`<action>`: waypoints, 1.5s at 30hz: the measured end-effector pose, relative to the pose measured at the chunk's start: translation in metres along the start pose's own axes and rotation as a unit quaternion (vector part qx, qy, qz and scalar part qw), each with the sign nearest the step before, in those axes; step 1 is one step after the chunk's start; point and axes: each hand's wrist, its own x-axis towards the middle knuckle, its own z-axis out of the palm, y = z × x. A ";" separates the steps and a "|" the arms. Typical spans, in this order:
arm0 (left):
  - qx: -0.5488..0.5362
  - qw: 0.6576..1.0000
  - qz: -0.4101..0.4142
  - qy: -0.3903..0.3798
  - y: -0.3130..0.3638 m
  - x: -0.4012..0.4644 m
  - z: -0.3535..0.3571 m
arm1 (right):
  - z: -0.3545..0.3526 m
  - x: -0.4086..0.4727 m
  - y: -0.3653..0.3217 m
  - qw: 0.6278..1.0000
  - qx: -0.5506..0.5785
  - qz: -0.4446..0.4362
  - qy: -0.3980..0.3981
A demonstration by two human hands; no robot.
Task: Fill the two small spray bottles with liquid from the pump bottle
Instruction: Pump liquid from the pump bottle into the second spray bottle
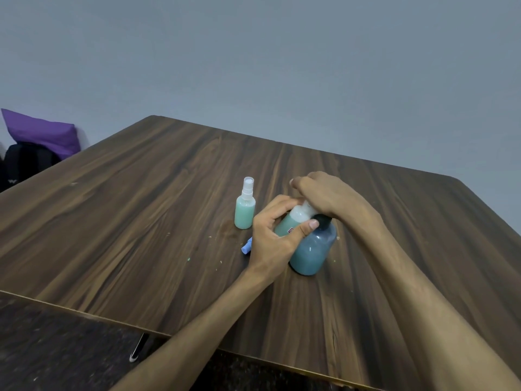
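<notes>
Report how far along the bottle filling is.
Done: one small spray bottle stands capped on the table, full of green liquid. In hand: the left hand grips the second spray bottle, tilted, while the right hand works at its top beside the pump bottle. Left: closing it.

From my seat I can read nothing: the red-and-white label (291,230) on the small spray bottle (290,221) that my left hand (275,235) grips is too small and partly covered.
</notes>
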 end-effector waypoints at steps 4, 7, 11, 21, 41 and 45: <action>0.001 1.000 0.012 0.008 -0.001 0.000 -0.001 | -0.008 -0.008 -0.001 0.998 0.039 0.013 0.044; -0.002 1.000 0.004 0.004 0.000 0.001 0.000 | -0.004 -0.004 -0.001 0.999 0.032 0.000 0.027; -0.009 1.000 0.010 0.003 0.000 -0.001 -0.001 | -0.005 -0.010 -0.001 0.998 0.043 0.010 0.041; -0.022 1.000 0.008 0.003 0.001 0.001 -0.001 | -0.011 -0.006 -0.007 0.998 0.043 0.004 0.037; -0.018 1.000 0.000 0.003 0.001 -0.001 0.000 | -0.009 -0.010 -0.003 0.998 0.044 0.011 0.034; -0.012 1.000 0.001 -0.001 0.002 0.000 0.000 | -0.007 -0.007 -0.001 0.998 0.042 0.011 0.035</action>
